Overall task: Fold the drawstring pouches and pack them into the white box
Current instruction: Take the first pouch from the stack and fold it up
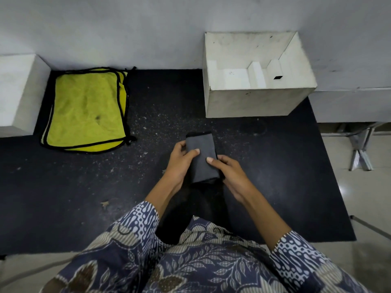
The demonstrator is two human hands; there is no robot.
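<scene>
A grey drawstring pouch, folded into a narrow strip, is held just above the dark table. My left hand grips its left edge with the thumb on top. My right hand grips its right edge, thumb pressing the cloth. The open white box stands beyond the hands at the back right, with white card dividers inside. A stack of yellow-green pouches with black trim and cords lies flat at the back left.
A white block stands at the far left by the wall. The table's right edge drops to a tiled floor with metal legs. Crumbs speckle the dark surface.
</scene>
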